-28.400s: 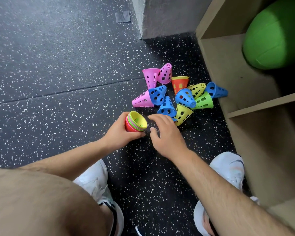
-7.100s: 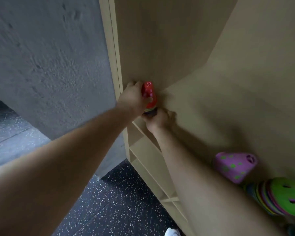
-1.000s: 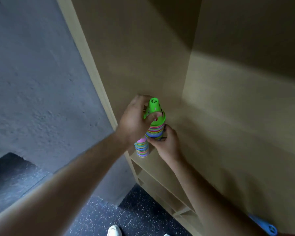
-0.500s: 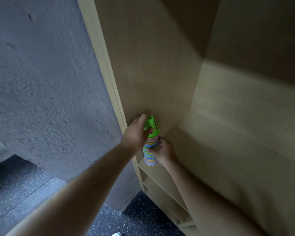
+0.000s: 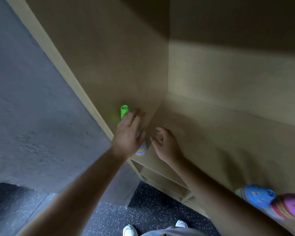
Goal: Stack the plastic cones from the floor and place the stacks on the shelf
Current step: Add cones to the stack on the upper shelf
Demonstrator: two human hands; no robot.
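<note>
Nearest to the camera, at the bottom edge, are two white shoes [image 5: 129, 230] on the dark speckled rubber floor [image 5: 109, 217]. Both bare forearms reach from there up toward the light brown wooden shelf [image 5: 211, 133].

At the lower right, on this same shelf board, lie two more cone stacks, partly behind the right forearm. One is a blue-topped cone stack [image 5: 259, 198] and just beside it is a pink-topped cone stack [image 5: 293, 208]. Both are blurred.

Farther on, the right hand [image 5: 165, 143] hovers over the board. Its fingers are loosely curled, it grasps nothing, and a small gap separates it from the tall stack. The left hand [image 5: 129, 133] is released too, with the fingers nearly straight and a little spread. It lies in front of the middle of the tall stack of many-coloured plastic cones [image 5: 141, 149]. I cannot tell if the fingers touch the stack.

This stack stands upright on the shelf board, close to the front edge and against the left side panel [image 5: 109, 65]. Its bright green top cone [image 5: 124, 110] rises above the left hand's fingers. Beyond the panel, on the left, is a grey concrete wall [image 5: 32, 99].
</note>
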